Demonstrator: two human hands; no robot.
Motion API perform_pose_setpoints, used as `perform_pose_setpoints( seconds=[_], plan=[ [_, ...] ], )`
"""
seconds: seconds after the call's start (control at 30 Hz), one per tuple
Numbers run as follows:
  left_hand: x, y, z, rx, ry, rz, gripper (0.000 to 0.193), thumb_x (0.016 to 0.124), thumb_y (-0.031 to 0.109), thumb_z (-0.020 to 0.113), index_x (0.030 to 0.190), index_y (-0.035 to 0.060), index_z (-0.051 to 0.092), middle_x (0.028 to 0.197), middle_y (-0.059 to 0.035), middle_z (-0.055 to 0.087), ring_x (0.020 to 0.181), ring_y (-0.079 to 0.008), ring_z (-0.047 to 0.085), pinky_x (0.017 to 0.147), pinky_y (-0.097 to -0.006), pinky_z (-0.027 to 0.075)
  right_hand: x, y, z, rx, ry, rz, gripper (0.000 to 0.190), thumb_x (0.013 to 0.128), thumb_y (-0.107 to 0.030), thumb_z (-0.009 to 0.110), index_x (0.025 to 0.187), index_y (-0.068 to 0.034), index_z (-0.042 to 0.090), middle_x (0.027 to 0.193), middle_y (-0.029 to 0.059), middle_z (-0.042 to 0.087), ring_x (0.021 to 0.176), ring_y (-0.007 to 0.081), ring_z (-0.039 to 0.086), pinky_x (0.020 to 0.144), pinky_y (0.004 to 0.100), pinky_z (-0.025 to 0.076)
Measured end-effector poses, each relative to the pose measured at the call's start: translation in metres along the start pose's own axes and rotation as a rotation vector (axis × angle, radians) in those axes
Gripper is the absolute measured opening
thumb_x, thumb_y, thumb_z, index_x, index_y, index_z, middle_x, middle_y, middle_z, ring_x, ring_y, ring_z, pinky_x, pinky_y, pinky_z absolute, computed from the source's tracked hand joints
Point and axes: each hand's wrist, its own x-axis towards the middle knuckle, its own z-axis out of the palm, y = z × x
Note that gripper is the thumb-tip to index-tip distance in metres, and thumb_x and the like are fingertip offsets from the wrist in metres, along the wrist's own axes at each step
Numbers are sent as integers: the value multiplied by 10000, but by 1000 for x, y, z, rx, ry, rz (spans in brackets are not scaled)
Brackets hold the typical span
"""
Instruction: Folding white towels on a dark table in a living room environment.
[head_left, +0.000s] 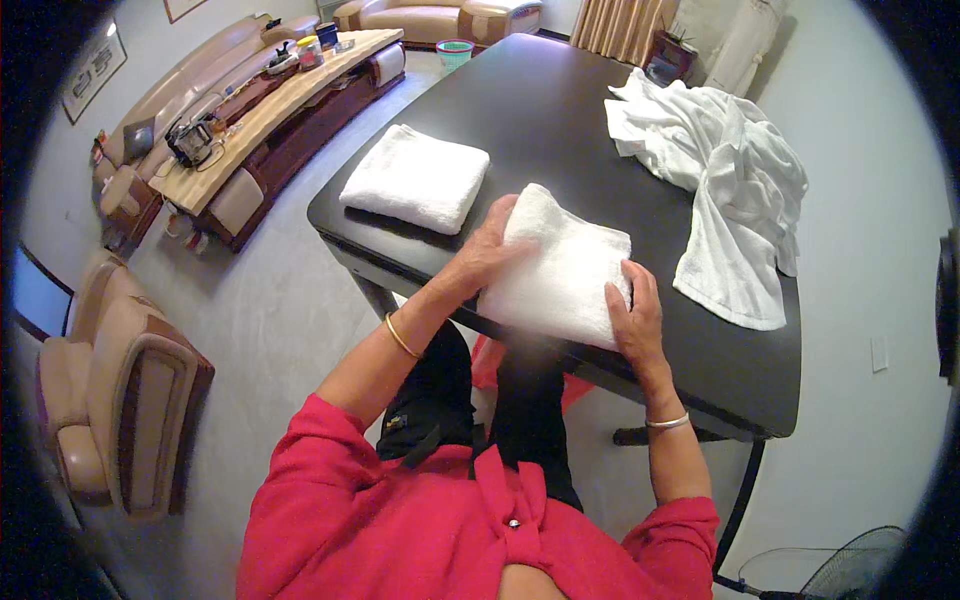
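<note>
A folded white towel (562, 277) lies at the near edge of the black table (540, 97), between my two hands. My left hand (491, 251) grips its left side, thumb over the top. On the right side, my right hand (636, 311) holds the edge with the thumb on the upper face and the fingers along the side. To the left rests another white towel (416, 178), folded into a neat, thick square. A loose heap of crumpled white towels (720, 157) covers the table's right side, one end trailing towards me.
A long wooden tea table (300, 97) with a kettle (191, 142) and jars stands at the far left, before a leather sofa (202, 67). An armchair (127, 390) is at left. A wall (862, 225) runs along the right; a fan (855, 562) stands at lower right.
</note>
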Motion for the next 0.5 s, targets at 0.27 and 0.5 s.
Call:
perform_pose_setpoints(
  seconds=[0.27,0.5],
  plan=[
    [-5,5,4,328,78,58,825,758,218,684,1388,3,196,1293,-205,407,1199,-261,414,1021,-344,327,2,0,0,27,27,-21,414,846,-201,582,1172,29,474,1179,222,490,1117,346,478,976,395,374],
    [13,31,-11,57,-49,116,824,695,38,666,1383,21,214,1314,-140,387,1188,-220,406,1022,-322,322,3,-5,0,75,14,31,371,844,-155,576,1158,19,486,1158,200,503,1070,326,501,947,385,396]
  ],
)
